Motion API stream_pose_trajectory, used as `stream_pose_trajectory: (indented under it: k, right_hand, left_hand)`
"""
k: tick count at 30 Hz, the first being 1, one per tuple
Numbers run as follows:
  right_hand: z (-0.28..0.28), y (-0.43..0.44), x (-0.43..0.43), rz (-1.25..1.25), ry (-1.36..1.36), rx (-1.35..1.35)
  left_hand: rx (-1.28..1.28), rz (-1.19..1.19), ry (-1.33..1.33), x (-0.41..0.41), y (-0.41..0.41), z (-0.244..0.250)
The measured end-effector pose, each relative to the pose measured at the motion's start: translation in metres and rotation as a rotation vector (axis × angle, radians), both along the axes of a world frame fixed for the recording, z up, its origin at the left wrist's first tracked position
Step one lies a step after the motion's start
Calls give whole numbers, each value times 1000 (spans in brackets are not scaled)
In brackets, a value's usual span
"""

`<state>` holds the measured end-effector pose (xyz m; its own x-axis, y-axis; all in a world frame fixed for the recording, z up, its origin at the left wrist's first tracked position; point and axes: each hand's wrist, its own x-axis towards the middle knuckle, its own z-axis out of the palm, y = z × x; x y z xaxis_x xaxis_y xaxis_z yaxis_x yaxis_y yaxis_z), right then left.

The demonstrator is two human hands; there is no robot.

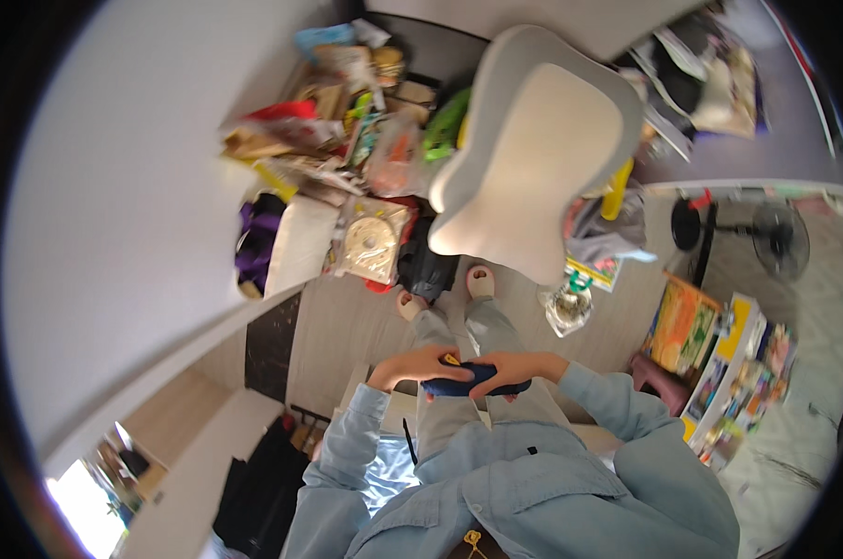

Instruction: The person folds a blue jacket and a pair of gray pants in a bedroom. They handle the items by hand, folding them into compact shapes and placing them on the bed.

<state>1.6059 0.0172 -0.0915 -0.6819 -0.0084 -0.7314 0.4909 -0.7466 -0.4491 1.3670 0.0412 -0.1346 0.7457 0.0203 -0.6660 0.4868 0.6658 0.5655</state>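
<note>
A dark blue soft bundle (449, 387), perhaps folded fabric or a pouch, lies across both my hands above my thighs. A small yellow patch (452, 360) shows at its upper edge. My left hand (425, 367) grips the left part with the thumb laid over the top. Around the right part, my right hand (512, 368) is closed with the thumb pointing inward. The fingers of both hands are mostly hidden under the bundle. Light grey trousers (449, 423) are just below it.
Ahead stands a grey and cream chair (533, 154). Bags and packages (393, 154) are piled left of it, near a black bag (428, 269). A clear plastic bag (568, 307) sits on the floor. At right are a book-filled rack (725, 377) and a fan (778, 234).
</note>
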Motion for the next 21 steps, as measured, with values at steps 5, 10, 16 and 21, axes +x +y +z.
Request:
stream_pose_trajectory:
  k: [5,10,16,21]
  right_hand:
    - [-17,-53,73,-653,-30,-140]
    - [-34,-91,150,-902,-40,-8]
    - [-37,-114,271,-1061,-145,99]
    - [-28,-119,366,-1339,-103,65]
  left_hand:
    - [264,342,77,85,17,-19]
    - [635,212,188,207,22,17]
    - [674,316,101,352,0,-39]
    - [274,570,142,459,-17,-34]
